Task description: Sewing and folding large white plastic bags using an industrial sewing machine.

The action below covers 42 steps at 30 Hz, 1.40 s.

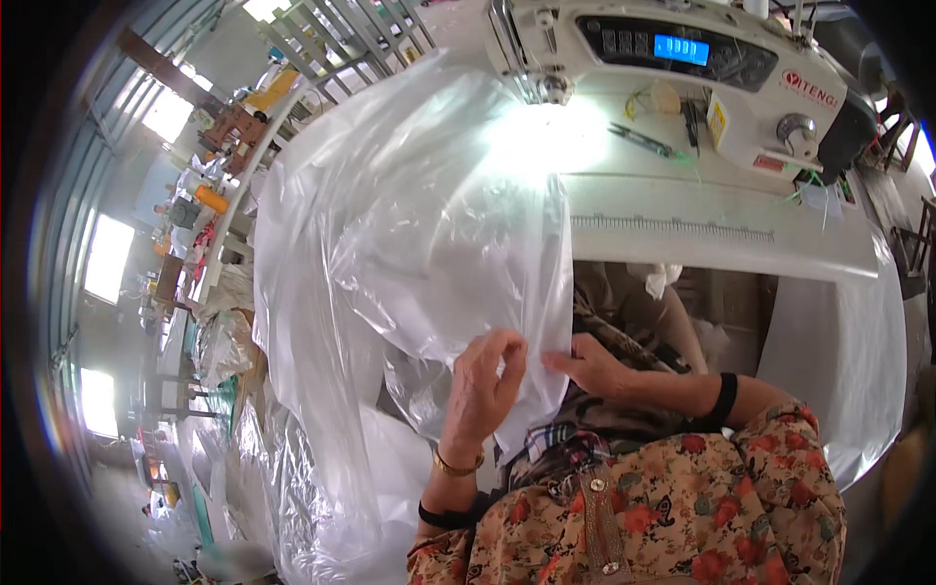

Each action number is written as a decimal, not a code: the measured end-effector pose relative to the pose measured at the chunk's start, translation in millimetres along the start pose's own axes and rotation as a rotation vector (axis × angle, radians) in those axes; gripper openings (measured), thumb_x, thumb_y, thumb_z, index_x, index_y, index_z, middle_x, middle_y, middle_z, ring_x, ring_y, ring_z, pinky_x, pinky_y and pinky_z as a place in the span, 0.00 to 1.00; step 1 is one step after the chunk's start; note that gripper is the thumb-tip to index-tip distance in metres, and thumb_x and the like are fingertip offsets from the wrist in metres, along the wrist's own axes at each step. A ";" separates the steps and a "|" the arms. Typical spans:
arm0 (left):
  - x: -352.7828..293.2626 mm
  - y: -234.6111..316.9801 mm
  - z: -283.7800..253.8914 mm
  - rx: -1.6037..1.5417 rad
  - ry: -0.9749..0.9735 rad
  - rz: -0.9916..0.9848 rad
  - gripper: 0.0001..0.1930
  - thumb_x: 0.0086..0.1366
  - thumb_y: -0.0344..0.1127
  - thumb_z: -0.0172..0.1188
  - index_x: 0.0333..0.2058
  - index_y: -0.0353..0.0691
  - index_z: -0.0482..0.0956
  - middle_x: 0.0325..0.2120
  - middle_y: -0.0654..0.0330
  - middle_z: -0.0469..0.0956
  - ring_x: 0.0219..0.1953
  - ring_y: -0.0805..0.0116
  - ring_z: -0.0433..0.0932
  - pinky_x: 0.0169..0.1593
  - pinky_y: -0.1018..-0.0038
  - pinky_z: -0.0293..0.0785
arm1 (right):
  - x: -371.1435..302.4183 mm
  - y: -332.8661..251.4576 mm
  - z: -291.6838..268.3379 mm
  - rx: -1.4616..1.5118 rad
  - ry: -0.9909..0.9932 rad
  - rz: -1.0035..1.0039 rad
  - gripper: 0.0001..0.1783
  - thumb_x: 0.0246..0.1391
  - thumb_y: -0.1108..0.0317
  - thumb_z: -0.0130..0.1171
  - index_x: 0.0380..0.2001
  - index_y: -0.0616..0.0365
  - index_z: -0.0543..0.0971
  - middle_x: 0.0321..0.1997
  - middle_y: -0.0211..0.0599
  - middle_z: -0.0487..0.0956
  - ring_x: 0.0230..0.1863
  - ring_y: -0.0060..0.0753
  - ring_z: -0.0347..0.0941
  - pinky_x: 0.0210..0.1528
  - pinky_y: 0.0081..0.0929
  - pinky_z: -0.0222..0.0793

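A large clear plastic sheet [439, 244] spreads over the sewing table and hangs down on the left. Its right side runs as a straight, layered edge from the lit needle area down to my hands. My left hand [485, 382] is closed on the sheet, with its thumb and forefinger curled together just left of this edge. At the edge itself, my right hand [595, 367] pinches the plastic, thumb on top and the other fingers partly hidden. Beyond both hands stands a white sewing machine [624, 44]; glare from its lamp hides the needle and presser foot.
Thread snips [643, 141] lie on the machine bed, right of the lamp glare. A printed ruler scale [673, 229] runs along the table's near side. More crumpled plastic [302, 497] piles up at lower left. A grey metal rack [341, 44] stands at the far left.
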<state>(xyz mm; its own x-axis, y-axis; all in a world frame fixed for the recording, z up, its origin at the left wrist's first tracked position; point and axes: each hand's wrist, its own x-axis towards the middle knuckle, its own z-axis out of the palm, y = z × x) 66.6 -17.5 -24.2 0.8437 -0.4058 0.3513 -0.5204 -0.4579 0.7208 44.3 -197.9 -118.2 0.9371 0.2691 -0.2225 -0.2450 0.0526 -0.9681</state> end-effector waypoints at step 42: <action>-1.2 4.9 10.6 -0.069 0.030 -0.379 0.12 0.72 0.36 0.51 0.30 0.34 0.72 0.14 0.63 0.71 0.14 0.79 0.68 0.20 0.79 0.63 | -12.1 -52.4 12.2 0.227 -0.138 0.075 0.12 0.63 0.63 0.53 0.32 0.61 0.76 0.21 0.27 0.75 0.22 0.16 0.69 0.27 0.16 0.66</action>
<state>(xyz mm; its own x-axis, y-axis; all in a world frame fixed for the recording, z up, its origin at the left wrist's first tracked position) 61.6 -27.7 -27.5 0.9786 -0.1943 0.0683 -0.1612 -0.5161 0.8412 42.8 -192.2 -63.3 0.8752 0.4079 -0.2602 -0.3767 0.2371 -0.8955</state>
